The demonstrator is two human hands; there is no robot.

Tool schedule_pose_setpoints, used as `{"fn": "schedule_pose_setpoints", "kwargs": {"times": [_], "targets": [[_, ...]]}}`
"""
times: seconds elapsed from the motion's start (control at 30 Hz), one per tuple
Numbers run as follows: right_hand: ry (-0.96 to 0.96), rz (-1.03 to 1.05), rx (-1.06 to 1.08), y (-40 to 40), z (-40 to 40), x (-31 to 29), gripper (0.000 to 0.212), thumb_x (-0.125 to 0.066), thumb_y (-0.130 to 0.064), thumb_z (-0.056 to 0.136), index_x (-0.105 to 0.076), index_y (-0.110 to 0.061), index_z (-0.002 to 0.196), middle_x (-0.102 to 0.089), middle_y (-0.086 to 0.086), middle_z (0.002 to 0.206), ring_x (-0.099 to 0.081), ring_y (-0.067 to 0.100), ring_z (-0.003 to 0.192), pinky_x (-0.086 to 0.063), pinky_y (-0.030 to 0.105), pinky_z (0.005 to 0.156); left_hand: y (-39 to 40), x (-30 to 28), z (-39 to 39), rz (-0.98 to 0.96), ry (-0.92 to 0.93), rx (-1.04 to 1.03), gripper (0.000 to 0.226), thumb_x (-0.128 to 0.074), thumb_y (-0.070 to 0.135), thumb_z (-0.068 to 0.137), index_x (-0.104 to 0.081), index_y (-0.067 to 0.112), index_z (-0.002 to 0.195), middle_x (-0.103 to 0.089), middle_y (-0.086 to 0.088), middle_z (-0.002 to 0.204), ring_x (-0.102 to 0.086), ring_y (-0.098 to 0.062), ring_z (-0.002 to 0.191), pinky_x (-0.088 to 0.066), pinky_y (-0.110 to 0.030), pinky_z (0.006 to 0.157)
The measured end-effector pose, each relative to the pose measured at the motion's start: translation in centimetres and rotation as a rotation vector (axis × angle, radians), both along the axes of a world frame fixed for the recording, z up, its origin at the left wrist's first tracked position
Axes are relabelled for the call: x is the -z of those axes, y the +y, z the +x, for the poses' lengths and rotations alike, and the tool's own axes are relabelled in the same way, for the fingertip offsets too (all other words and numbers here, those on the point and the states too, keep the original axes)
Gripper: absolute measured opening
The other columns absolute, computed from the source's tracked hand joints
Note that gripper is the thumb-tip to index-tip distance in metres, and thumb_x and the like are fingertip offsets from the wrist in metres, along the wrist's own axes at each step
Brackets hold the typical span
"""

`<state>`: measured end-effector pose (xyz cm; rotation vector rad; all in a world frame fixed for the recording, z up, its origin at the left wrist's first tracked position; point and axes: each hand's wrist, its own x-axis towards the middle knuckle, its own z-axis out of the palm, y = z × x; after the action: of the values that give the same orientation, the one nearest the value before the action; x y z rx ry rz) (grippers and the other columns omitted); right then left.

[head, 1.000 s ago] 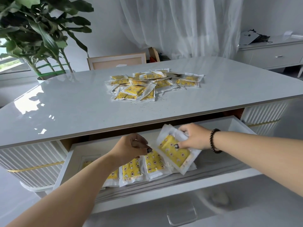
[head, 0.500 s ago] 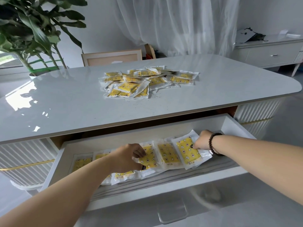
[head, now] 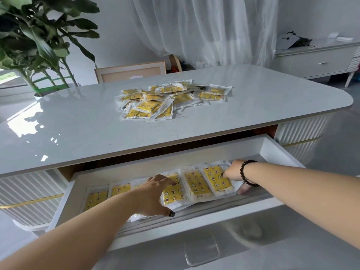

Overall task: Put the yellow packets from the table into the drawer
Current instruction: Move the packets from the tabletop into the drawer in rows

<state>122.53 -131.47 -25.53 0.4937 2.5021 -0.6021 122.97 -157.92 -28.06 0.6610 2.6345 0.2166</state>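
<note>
- Yellow packets in the drawer (head: pixel 198 184): a single overlapping row in the lower half of the frame; I count six with yellow faces showing, though my left hand hides part of the row, so the count is not firm. Each is a clear sleeve over a yellow pad printed with stars, moons and flowers. A small dark mark sits on the white strip of the two rightmost ones, too small to read.
- My right hand (head: pixel 234 173), lower right: fingers curled onto the rightmost packet (head: pixel 216 180), pinching its far right edge, thumb under its near corner. A dark bead bracelet (head: pixel 245 173) circles the wrist.
- My left hand (head: pixel 153 195), lower centre: spread flat over the middle packets, fingers straight and pressing down, grasping nothing; the dark-nailed thumb lies at the near edge of the row.
- Drawer (head: pixel 194 223): white, pulled open beneath the tabletop, holding only the row of packets on a grey liner; a clear handle (head: pixel 201 252) shows on its front at the bottom edge.
- Pile on the table (head: pixel 173 101), centre of the frame: a loose heap of the same packets, overlapping too much to count; any print is illegible.
- Table (head: pixel 78 129): glossy pale top, ribbed white base.
- Surroundings: one leafy plant (head: pixel 39 39) upper left, a white curtain (head: pixel 204 30) top centre, a white sideboard (head: pixel 315 59) upper right.
</note>
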Motion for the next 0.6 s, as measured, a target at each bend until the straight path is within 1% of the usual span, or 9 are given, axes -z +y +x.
{"fn": "schedule_pose_setpoints", "kwargs": {"times": [0.13,0.23,0.3,0.37,0.43,0.47,0.53,0.57,0.6], "targets": [[0.001,-0.100,0.126,-0.2,-0.1,0.4,0.052,-0.065,-0.026,0.088,-0.044,-0.006,0.131,-0.052,0.014,0.125,-0.071,0.026,0.075,-0.060,0.032,0.064,0.0,0.2,-0.2,0.008,-0.005,0.002,0.089,-0.071,0.052,0.077,-0.021,0.034,0.149,-0.019,0.006,0.153,-0.028,-0.018,0.137,-0.031,-0.032,0.111],[0.012,-0.063,0.112,-0.4,0.0,0.3,0.053,-0.064,-0.029,0.087,-0.044,-0.008,0.131,-0.055,0.013,0.112,-0.071,0.028,0.077,-0.061,0.036,0.068,0.0,0.4,-0.3,0.011,0.004,-0.007,0.087,-0.071,0.052,0.078,-0.023,0.034,0.148,-0.019,0.006,0.153,-0.028,-0.017,0.137,-0.031,-0.032,0.112],[0.023,0.001,0.063,-0.5,0.3,-0.1,0.055,-0.059,-0.031,0.089,-0.041,-0.010,0.136,-0.053,0.014,0.114,-0.069,0.028,0.082,-0.061,0.036,0.070,0.0,0.4,-0.3,0.011,0.008,-0.009,0.086,-0.071,0.052,0.078,-0.024,0.034,0.148,-0.020,0.006,0.152,-0.028,-0.017,0.137,-0.031,-0.033,0.112],[0.037,0.119,0.001,-0.8,0.7,-0.5,0.058,-0.054,-0.036,0.091,-0.037,-0.011,0.141,-0.054,0.013,0.112,-0.066,0.024,0.074,-0.060,0.032,0.062,0.0,0.4,-0.3,0.017,0.011,-0.018,0.083,-0.070,0.052,0.079,-0.026,0.034,0.147,-0.021,0.005,0.152,-0.028,-0.018,0.137,-0.031,-0.035,0.113],[0.061,0.253,-0.075,-1.0,1.1,-0.8,0.055,-0.048,-0.038,0.094,-0.039,-0.008,0.140,-0.054,0.010,0.105,-0.059,0.018,0.065,-0.053,0.024,0.053,-0.1,0.2,-0.2,0.026,0.023,-0.040,0.078,-0.070,0.050,0.080,-0.030,0.033,0.145,-0.024,0.004,0.151,-0.030,-0.019,0.136,-0.032,-0.036,0.113],[0.075,0.306,-0.106,-1.2,1.2,-1.0,0.054,-0.046,-0.038,0.095,-0.039,-0.007,0.139,-0.054,0.010,0.109,-0.058,0.018,0.070,-0.050,0.023,0.054,-0.1,0.0,-0.2,0.037,0.035,-0.054,0.074,-0.069,0.049,0.081,-0.033,0.033,0.144,-0.026,0.004,0.150,-0.031,-0.019,0.136,-0.032,-0.036,0.112],[0.095,0.390,-0.165,-1.5,1.3,-1.3,0.055,-0.045,-0.036,0.095,-0.037,-0.006,0.139,-0.049,0.012,0.126,-0.057,0.023,0.098,-0.050,0.028,0.069,-0.3,-0.5,-0.2,0.094,0.072,-0.093,0.064,-0.067,0.045,0.084,-0.039,0.031,0.140,-0.031,0.003,0.147,-0.033,-0.018,0.133,-0.034,-0.035,0.110],[0.111,0.426,-0.196,-1.8,1.5,-1.6,0.054,-0.045,-0.035,0.093,-0.036,-0.007,0.139,-0.045,0.012,0.130,-0.054,0.026,0.108,-0.048,0.031,0.076,-0.5,-0.8,-0.1,0.131,0.095,-0.119,0.059,-0.066,0.042,0.086,-0.042,0.031,0.138,-0.034,0.003,0.145,-0.035,-0.018,0.132,-0.034,-0.033,0.109],[0.135,0.462,-0.233,-2.1,1.6,-2.0,0.051,-0.045,-0.033,0.093,-0.038,-0.008,0.137,-0.046,0.011,0.129,-0.054,0.026,0.109,-0.047,0.031,0.076,-0.6,-1.1,0.0,0.160,0.120,-0.145,0.054,-0.065,0.040,0.087,-0.044,0.030,0.135,-0.035,0.003,0.144,-0.036,-0.017,0.131,-0.034,-0.032,0.109]]}}
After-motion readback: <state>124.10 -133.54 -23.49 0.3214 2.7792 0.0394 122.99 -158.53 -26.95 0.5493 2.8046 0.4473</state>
